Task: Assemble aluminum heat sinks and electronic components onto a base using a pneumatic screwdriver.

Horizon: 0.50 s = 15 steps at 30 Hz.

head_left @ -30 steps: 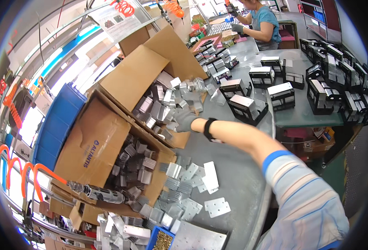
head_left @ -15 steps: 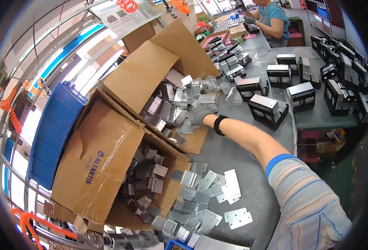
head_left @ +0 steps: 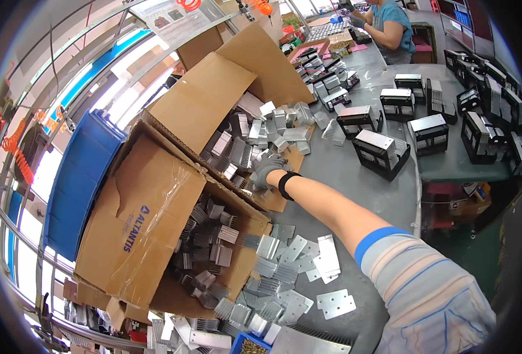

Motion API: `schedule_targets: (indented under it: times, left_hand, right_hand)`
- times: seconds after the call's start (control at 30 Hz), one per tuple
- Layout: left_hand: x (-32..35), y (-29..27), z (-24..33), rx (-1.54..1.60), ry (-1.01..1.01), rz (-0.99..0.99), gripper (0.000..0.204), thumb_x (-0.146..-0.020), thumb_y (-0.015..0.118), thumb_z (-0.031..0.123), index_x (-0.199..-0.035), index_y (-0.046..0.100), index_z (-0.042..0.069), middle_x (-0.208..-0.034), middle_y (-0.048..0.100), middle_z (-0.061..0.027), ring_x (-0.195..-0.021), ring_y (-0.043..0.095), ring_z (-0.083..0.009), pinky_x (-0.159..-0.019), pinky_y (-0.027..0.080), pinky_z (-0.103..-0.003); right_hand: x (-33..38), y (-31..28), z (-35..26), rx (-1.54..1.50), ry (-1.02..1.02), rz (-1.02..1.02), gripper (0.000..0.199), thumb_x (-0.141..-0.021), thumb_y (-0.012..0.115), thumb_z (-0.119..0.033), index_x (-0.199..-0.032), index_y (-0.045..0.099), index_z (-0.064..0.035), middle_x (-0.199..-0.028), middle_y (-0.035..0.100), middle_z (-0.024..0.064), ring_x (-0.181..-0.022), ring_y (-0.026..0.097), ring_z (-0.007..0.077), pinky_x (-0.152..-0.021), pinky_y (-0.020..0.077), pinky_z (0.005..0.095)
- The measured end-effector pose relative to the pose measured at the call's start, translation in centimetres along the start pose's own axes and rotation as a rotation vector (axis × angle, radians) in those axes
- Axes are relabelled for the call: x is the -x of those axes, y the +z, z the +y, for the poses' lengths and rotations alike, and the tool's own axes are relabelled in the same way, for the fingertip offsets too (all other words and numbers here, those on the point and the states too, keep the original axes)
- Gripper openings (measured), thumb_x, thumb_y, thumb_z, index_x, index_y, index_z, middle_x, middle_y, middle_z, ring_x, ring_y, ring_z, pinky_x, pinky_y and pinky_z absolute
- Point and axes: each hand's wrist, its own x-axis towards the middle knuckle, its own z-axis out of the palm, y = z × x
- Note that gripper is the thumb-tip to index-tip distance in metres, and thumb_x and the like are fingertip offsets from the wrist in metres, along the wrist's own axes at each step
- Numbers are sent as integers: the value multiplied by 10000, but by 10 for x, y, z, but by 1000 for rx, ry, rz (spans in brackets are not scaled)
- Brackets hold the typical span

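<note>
I see finned silver metal pieces (head_left: pixel 239 152) heaped loosely in the mouth of the far cardboard box (head_left: pixel 202 103), tilted at mixed angles, some lying out over its lowered flap (head_left: pixel 295 164).

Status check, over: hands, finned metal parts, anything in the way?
Right hand at finned metal parts, grip unclear. Left hand out of view. Cardboard flap beneath that hand's wrist, nothing visibly blocking.

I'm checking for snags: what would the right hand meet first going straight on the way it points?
Most likely the silvery finned metal pieces heaped in the farther open cardboard box, just beyond the gloved right hand; depth is unclear, so it may already touch some.
</note>
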Motion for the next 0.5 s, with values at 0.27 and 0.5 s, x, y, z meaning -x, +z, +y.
schedule_targets:
  times: [0.27,0.5]
  left_hand:
    - [104,-13,46,-109,-63,-170,667,-778,681,241,-1352,394,60,-1356,392,-251,-1238,390,-441,-955,377,-503]
    - [-35,-542,257,480,-24,648,342,-826,626,245,-1153,532,210,-1300,434,-206,-1138,426,-506,-848,405,-606]
  right_hand:
    - [1,20,-28,77,-107,80,625,-749,662,-360,-1329,466,-234,-1399,310,165,-1266,310,505,-932,268,722]
    - [22,19,-5,356,-392,-89,447,-677,646,-305,-1065,655,-82,-1149,559,201,-982,576,386,-723,472,518]
